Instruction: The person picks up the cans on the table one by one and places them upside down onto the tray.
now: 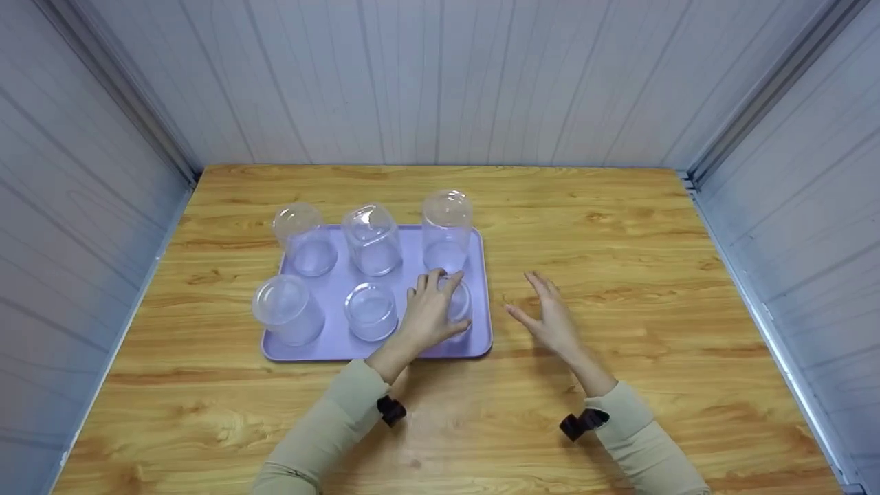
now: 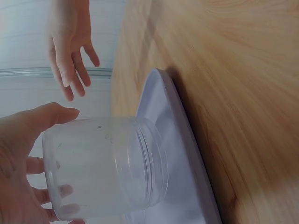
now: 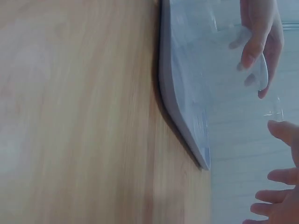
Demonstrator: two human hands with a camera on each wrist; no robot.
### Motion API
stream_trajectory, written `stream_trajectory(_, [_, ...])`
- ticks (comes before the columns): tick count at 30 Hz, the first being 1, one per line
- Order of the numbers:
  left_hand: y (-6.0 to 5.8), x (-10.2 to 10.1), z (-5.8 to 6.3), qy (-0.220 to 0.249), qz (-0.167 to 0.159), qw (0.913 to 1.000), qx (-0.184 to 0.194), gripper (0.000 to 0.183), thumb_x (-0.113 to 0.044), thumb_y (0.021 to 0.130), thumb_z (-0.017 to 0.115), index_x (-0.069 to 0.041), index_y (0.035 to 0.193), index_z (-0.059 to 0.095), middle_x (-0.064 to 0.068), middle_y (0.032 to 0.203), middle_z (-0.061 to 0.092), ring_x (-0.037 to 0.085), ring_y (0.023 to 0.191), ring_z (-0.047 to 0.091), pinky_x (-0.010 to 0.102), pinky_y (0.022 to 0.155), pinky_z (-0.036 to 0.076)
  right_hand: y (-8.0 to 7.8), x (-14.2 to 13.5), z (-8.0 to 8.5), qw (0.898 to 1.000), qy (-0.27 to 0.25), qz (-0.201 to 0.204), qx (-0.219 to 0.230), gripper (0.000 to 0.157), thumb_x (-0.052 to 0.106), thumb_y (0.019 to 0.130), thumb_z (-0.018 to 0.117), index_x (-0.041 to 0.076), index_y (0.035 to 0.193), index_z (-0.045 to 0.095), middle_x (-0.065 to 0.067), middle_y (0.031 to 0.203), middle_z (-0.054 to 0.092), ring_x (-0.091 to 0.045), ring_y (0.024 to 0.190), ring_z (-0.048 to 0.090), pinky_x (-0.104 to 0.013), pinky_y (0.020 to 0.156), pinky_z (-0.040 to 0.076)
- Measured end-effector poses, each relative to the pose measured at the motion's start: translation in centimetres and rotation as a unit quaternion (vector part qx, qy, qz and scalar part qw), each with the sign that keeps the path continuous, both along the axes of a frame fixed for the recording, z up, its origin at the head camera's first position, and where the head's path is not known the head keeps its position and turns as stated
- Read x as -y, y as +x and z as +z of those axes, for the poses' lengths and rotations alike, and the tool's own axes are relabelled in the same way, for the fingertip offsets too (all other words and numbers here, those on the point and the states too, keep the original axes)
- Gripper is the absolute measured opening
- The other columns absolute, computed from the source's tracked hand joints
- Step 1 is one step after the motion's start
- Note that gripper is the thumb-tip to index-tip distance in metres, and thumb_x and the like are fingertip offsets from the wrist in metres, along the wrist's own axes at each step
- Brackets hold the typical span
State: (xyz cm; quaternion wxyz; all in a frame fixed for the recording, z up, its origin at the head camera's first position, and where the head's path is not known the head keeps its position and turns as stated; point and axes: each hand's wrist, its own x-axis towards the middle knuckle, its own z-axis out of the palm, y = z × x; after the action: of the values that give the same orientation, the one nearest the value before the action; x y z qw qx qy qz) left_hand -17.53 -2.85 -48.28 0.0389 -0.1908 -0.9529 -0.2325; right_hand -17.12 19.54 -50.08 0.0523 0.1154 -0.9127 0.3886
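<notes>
In the head view my left hand (image 1: 427, 315) is on a clear plastic jar (image 1: 460, 300) at the front right of a lilac tray (image 1: 412, 240). The left wrist view shows thumb and fingers spread round that jar (image 2: 93, 161) near its base. It stands mouth down, its threaded neck toward the tray (image 2: 175, 140). To the right of the tray, my right hand (image 1: 553, 324) is held above the table with fingers extended and nothing in it.
Other clear jars share the tray: a tall one (image 1: 447, 223) at back right, one at back middle (image 1: 372, 237), back left (image 1: 302, 230), front left (image 1: 285, 309) and front middle (image 1: 371, 313). The wooden table (image 1: 619, 240) has pale panel walls (image 1: 440, 82) around it.
</notes>
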Motion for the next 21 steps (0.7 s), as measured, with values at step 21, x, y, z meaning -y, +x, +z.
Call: stream_trajectory(21, [-1.1, -0.8, -0.3, -0.054, -0.01, 0.9983, 0.019, 0.081, -0.036, 0.064, 0.075, -0.011, 0.133, 0.042, 0.019, 0.123, 0.041, 0.034, 0.107, 0.039, 0.048, 0.078, 0.038, -2.4, -3.7, 1.9, 0.986, 0.167, 0.005, 0.027, 0.086, 0.036, 0.077, 0.069, -0.001, 0.14, 0.024, -0.029, 0.143, 0.013, -0.043, 0.131, 0.007, -0.064, 0.098, 0.002])
